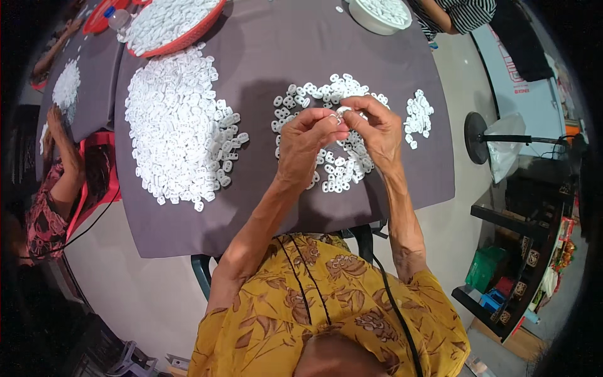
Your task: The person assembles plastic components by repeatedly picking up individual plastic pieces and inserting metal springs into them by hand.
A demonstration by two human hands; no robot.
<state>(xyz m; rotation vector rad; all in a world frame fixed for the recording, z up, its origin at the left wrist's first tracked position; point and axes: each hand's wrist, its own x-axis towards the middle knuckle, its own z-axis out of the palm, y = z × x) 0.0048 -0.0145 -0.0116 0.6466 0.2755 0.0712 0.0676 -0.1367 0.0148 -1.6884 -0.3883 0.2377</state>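
Note:
My left hand (301,141) and my right hand (382,133) meet over the table, fingertips pinched together. Between them is a small white plastic piece (343,111), partly covered by the fingers. Around and beneath the hands lie many similar white two-holed pieces (339,176) in a loose ring. To the left spreads a large heap of the same white pieces (173,125). A smaller cluster (418,116) lies to the right of my right hand.
The grey-brown cloth-covered table (264,50) also bears a red basket (207,25) and a white bowl (377,26), both full of white pieces. Other people work at the left and far right. A dark shelf (502,276) and a stand base (475,138) are on the right.

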